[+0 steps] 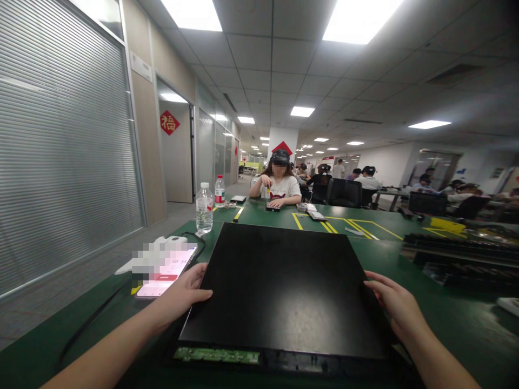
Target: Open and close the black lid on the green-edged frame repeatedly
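Satin-black rectangular panel [279, 286], left fingers [203, 295], right fingers [379, 284] clamped on edges, green strip [217, 355], probably circuitry

Both hands are bare, the left hand [188, 289] and the right hand [395, 302] alike, with slim fingers and smooth backs. The wrists are uncovered and narrow. The left forearm [117, 340] and the right forearm [440, 351] are bare too, slender and plain-surfaced, widening gently from the wrist to where the picture's lower edge cuts them off. The fingernails are too small to make out clearly.
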`<action>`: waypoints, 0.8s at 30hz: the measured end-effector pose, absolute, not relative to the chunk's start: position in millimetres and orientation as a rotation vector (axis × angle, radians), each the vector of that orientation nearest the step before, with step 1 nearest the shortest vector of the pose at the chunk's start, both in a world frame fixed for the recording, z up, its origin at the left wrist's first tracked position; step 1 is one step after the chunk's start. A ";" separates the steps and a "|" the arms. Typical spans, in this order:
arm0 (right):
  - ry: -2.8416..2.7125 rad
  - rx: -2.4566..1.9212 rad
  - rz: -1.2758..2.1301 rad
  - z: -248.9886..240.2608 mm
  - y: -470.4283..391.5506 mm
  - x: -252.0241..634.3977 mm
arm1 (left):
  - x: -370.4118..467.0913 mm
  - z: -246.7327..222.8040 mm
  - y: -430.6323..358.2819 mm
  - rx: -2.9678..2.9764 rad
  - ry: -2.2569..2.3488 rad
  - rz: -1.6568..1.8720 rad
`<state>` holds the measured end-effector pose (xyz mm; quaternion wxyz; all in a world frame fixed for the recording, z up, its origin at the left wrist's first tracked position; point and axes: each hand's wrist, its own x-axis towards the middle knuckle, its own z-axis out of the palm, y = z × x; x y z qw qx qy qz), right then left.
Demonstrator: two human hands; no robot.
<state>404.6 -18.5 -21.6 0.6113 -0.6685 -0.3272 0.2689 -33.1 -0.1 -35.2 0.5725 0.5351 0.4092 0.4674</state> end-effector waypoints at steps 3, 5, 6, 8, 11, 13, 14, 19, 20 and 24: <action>-0.765 -1.529 0.628 -24.8 -17.5 407.3 | -32.2 -36.0 -0.8 1.250 0.954 1.104; -0.795 -1.539 0.617 -26.5 -17.3 409.0 | -31.9 -36.5 -0.9 1.244 0.950 1.100; -0.807 -1.546 0.610 -27.0 -17.2 409.7 | -31.8 -36.5 -1.0 1.242 0.953 1.095; -0.812 -1.547 0.612 -27.5 -17.2 410.5 | -31.9 -36.4 -1.0 1.243 0.965 1.096; -0.791 -1.535 0.635 -27.5 -16.9 410.9 | -32.2 -36.3 -0.8 1.258 0.977 1.099; -0.782 -1.531 0.650 -27.9 -16.5 411.3 | -32.3 -36.5 -0.4 1.267 0.966 1.097; -0.780 -1.529 0.655 -28.2 -16.3 411.5 | -32.3 -36.7 -0.3 1.269 0.960 1.094; -0.811 -1.547 0.614 -28.8 -16.1 410.8 | -31.9 -36.3 -0.2 1.261 0.967 1.076; -0.818 -1.551 0.602 -28.4 -16.4 410.1 | -31.8 -35.9 -0.3 1.258 0.966 1.077; -0.822 -1.571 0.603 -27.6 -16.7 409.0 | -31.4 -34.2 -0.7 1.265 0.970 1.086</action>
